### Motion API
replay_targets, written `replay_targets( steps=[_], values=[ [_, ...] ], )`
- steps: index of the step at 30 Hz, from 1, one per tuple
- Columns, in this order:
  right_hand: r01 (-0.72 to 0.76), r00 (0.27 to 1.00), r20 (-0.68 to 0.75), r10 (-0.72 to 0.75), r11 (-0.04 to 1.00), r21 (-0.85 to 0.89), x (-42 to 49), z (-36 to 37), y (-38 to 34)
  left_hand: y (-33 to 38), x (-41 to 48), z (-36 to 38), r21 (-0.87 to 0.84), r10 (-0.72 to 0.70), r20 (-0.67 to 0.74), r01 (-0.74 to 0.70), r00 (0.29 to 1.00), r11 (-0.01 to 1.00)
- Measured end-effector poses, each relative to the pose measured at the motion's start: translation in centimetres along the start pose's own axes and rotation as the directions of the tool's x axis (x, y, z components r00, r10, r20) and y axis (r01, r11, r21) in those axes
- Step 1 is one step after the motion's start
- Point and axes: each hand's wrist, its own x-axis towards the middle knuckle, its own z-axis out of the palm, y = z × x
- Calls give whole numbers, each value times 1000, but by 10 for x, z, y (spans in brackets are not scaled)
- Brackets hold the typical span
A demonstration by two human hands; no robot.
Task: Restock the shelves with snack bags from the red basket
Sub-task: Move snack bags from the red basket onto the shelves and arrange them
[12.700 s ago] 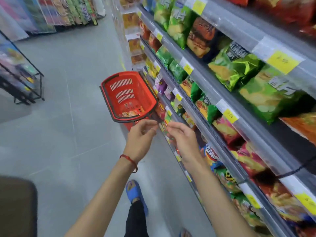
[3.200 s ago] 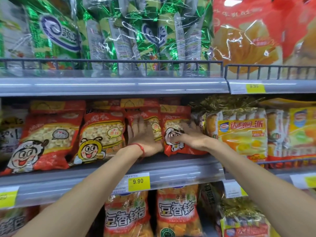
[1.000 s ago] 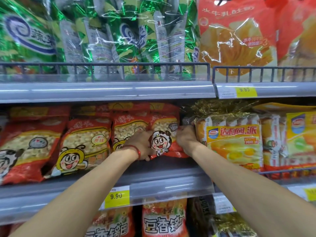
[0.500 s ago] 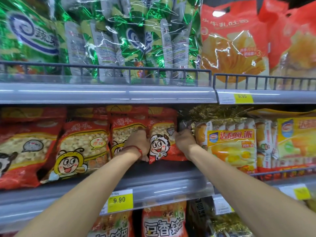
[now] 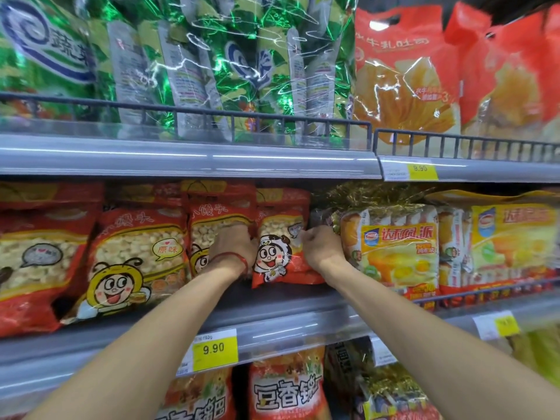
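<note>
A red snack bag (image 5: 280,253) with a cartoon child's face stands on the grey middle shelf (image 5: 272,310), at the right end of a row of like red bags (image 5: 136,256). My left hand (image 5: 235,244), with a red string at the wrist, grips the bag's left edge with curled fingers. On the bag's right edge, my right hand (image 5: 318,247) pinches near the top. The red basket is out of view.
Yellow cake packs (image 5: 400,250) stand just right of the red bag. Green bags (image 5: 212,71) and orange bread bags (image 5: 406,77) fill the railed top shelf. A 9.90 price tag (image 5: 215,348) hangs on the middle shelf edge; more bags (image 5: 285,392) sit below.
Both hands have curled tighter around the sides of the cartoon-face bag and stood it more upright, deeper on the shelf. The view has moved closer.
</note>
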Motion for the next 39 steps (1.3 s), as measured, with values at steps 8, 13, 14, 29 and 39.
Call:
replay_targets(
  steps=[8,13,14,29,39],
  values=[
    [-24,987,-162,15,998,-59,-15,-6,-5,4,-7,-5,-58,-38,6,38,999,998],
    [-89,978,-202,57,985,-150,-18,-7,-8,3,-10,-4,-95,-29,-48,24,998,995],
    [-98,976,-209,63,982,-161,-19,-6,-9,2,-11,-4,-94,-21,-57,16,998,995],
    [-137,979,-185,85,949,-285,-22,-6,-16,11,-23,-14,-247,83,185,-35,979,968],
    [69,995,88,-37,911,-406,-22,-5,-20,12,-36,-7,22,191,301,-207,934,978]
  ],
)
